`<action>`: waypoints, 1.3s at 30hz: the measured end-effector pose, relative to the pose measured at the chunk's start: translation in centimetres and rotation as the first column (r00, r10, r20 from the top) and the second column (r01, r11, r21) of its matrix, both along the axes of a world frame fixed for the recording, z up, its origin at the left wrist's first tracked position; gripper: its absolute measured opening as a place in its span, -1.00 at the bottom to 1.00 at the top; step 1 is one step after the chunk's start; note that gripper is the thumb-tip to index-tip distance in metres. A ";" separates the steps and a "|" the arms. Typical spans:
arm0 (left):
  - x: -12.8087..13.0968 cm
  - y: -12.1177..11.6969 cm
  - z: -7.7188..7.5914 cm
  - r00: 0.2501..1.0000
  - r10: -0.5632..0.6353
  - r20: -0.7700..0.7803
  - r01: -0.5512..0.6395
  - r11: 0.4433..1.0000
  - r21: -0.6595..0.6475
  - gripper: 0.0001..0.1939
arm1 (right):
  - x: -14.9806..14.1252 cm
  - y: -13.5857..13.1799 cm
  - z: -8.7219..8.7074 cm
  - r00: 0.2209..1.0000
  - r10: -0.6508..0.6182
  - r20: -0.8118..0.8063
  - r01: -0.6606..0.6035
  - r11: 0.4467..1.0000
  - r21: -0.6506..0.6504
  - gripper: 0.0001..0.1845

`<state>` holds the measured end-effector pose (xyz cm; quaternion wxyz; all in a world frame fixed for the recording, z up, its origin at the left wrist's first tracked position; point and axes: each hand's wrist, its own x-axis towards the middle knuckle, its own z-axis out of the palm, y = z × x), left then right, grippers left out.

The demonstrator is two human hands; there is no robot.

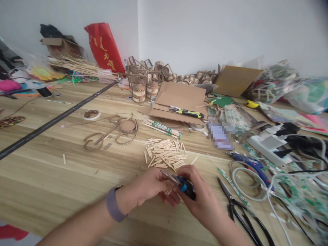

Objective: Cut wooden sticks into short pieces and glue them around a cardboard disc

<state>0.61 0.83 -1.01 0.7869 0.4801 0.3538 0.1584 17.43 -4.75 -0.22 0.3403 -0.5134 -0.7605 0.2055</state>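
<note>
My right hand [198,191] is closed round a pair of pliers [185,186] with black and blue handles, jaws pointing up and left. Close against the jaws, my left hand [153,186] is pinched shut. Pale stick ends [167,192] show under its fingers, partly hidden by the pliers. Just beyond both hands lies a loose pile of short wooden sticks [166,152]. Behind the pile are longer sticks in printed wrappers [164,128].
Large black scissors [241,208], a blue glue gun [252,165] and a white power strip [269,145] with cables lie at right. Utility knives [187,112] rest on cardboard [179,95]. Small wooden buckets [139,93] stand behind; a dark rod [58,118] crosses the left side.
</note>
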 end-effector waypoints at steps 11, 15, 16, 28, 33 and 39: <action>0.0 0.2 0.8 0.998 0.052 -0.017 -0.051 0.997 0.061 -0.60 | -0.3 -0.2 -0.2 0.996 -0.087 -0.010 0.087 0.996 0.027 -0.58; 0.5 0.0 0.5 0.976 0.219 0.019 -0.220 0.974 0.058 -0.64 | -0.8 -0.3 -1.1 0.986 -0.167 0.012 0.165 0.982 0.088 -0.43; 0.6 -0.1 0.4 0.971 0.237 0.033 -0.238 0.970 0.048 -0.65 | -0.9 -0.3 -1.2 0.984 -0.178 0.019 0.175 0.980 0.091 -0.39; 1.2 -1.0 0.5 0.948 0.290 0.132 -0.304 0.946 0.109 -0.85 | -1.4 -0.2 -1.3 0.979 -0.203 -0.003 0.203 0.974 0.104 -0.48; 0.3 -0.3 0.7 0.957 0.276 0.086 -0.286 0.948 0.139 -0.76 | -1.0 -0.1 -0.1 0.982 -0.147 -0.116 0.136 0.986 -0.097 -0.59; -1.8 1.6 2.7 0.981 0.190 0.044 -0.194 0.963 0.185 -0.65 | 1.6 0.5 2.4 0.964 -0.152 -0.216 0.027 0.871 -0.490 -0.65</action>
